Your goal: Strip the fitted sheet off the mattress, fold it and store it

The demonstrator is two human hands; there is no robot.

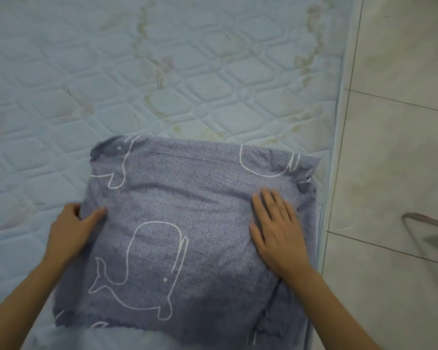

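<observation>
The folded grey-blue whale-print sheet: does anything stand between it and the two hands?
Nothing visible does. The left hand grips the edge of the grey-blue whale-print sheet; the right hand lies flat on it.

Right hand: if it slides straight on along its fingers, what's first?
More of the folded sheet the right hand lies flat on; beyond its far edge, just bare mattress, as far as shown.

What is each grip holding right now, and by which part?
The left grip pinches the folded sheet at its left edge, thumb on top. The right grip holds nothing; it presses flat on the sheet near its right edge.
</observation>
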